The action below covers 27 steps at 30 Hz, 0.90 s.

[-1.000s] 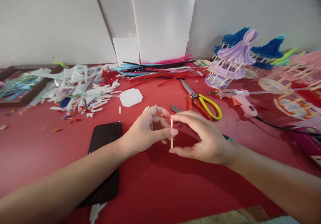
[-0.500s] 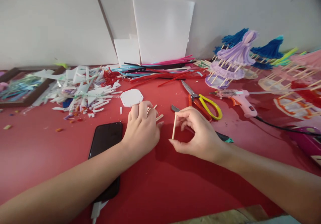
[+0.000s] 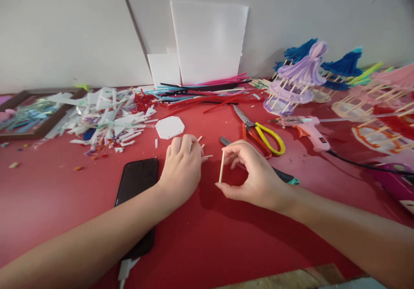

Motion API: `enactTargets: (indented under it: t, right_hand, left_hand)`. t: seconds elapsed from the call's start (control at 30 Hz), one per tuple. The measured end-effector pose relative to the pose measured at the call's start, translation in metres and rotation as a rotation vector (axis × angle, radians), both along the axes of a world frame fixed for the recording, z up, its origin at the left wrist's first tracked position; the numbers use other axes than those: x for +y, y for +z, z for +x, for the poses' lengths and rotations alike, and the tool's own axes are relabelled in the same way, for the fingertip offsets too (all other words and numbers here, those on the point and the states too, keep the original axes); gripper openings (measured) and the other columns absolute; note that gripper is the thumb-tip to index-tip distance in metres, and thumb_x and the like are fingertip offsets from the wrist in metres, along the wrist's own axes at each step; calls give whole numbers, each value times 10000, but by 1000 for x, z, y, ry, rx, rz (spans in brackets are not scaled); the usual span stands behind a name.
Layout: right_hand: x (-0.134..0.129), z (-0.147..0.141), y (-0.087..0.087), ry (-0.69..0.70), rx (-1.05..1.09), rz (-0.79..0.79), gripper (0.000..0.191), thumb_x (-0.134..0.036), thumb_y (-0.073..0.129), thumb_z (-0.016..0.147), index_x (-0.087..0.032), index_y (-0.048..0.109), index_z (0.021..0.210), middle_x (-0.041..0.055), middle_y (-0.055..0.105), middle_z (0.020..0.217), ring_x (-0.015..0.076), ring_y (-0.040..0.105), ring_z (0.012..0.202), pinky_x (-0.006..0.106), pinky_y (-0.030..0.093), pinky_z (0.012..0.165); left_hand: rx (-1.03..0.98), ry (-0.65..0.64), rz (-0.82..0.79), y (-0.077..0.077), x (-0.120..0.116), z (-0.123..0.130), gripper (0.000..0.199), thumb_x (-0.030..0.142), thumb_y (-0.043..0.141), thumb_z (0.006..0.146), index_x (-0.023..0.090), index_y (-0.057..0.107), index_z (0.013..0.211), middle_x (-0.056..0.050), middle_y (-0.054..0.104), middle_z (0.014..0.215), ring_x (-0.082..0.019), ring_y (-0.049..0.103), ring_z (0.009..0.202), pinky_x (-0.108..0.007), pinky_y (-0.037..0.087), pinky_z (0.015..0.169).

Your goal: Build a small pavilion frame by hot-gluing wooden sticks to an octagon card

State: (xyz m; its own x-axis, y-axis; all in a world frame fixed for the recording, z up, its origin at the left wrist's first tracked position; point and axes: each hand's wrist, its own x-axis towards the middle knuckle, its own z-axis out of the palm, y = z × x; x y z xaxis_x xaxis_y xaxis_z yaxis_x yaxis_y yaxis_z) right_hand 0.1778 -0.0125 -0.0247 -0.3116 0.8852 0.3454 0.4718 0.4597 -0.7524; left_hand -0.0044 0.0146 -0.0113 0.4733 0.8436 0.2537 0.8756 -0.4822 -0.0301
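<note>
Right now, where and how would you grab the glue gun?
Probably by its pink handle, from the near right side: the glue gun lies on its side, handle angled toward the wearer, nozzle pointing left. Mind the cord at the handle's end.

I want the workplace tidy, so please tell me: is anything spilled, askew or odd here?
Yes: white scraps lie strewn beside the brown frame, with orange crumbs nearby, which looks untidy. The cutter lies beneath the right hand, blade apparently exposed, which looks risky.
</note>
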Motion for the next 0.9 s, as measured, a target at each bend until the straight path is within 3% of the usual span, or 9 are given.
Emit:
enactTargets:
  t: [0.13, 0.27, 0.37, 0.47, 0.57, 0.67, 0.9]
  right_hand:
    - [0, 0, 2, -1, -30, 7, 496, -249, 721, 638, -224, 445, 1050, 37, 509, 966, 161, 557, 830, 328, 523, 730]
    - [0, 1, 2, 2, -40, 14, 501, -255, 721, 649, -223, 441, 1063, 48, 513, 973, 178, 550, 849, 349, 522, 738]
    - [-1, 2, 2, -10, -57, 29, 514, -266, 717, 670, -215, 438, 1098, 59, 516, 995, 183, 555, 865, 355, 525, 748]
    - [0, 3, 2, -16, -37, 58, 533, -252, 716, 681, -217, 430, 1129, 56, 521, 1000, 178, 562, 867, 335, 530, 728]
    - [1, 3, 1, 5, -32, 113, 548, -222, 703, 697, -227, 418, 1166, 63, 525, 1027, 188, 564, 903, 338, 531, 732]
    - [2, 4, 1, 26, -72, 156, 539, -218, 679, 735, -224, 413, 1203, 74, 531, 1061, 200, 560, 952, 358, 531, 773]
    - [0, 5, 3, 54, -71, 183, 519, -224, 668, 769, -213, 421, 1226, 73, 550, 1080, 188, 553, 972, 349, 518, 816]
  left_hand:
    - [130, 15, 86, 6, -4, 3, 204, 51, 425, 832, 135, 610, 855, -160, 603, 941, -321, 506, 849, -415, 429, 646]
    - [39, -19, 61, 8, -4, 2, 212, 65, 409, 844, 164, 593, 808, -148, 606, 864, -318, 521, 830, -423, 429, 642]
    - [-308, -72, -124, 5, -1, 1, 148, 113, 417, 874, 170, 551, 846, -108, 600, 874, -260, 539, 835, -408, 445, 724]
    - [-789, -109, -427, 3, 2, 2, 107, 166, 427, 895, 166, 512, 959, -78, 595, 947, -191, 559, 855, -351, 455, 769]
    - [-1086, -105, -753, 5, 4, 4, 125, 234, 472, 891, 160, 520, 980, -48, 580, 930, -146, 555, 809, -292, 451, 728]
    - [-1247, -126, -966, 9, 5, 5, 109, 254, 529, 869, 160, 546, 921, 2, 559, 820, -98, 526, 700, -238, 432, 655]
    - [-1388, -145, -1071, 11, 3, 7, 203, 166, 670, 765, 151, 536, 917, 8, 597, 820, -99, 594, 757, -218, 471, 681]
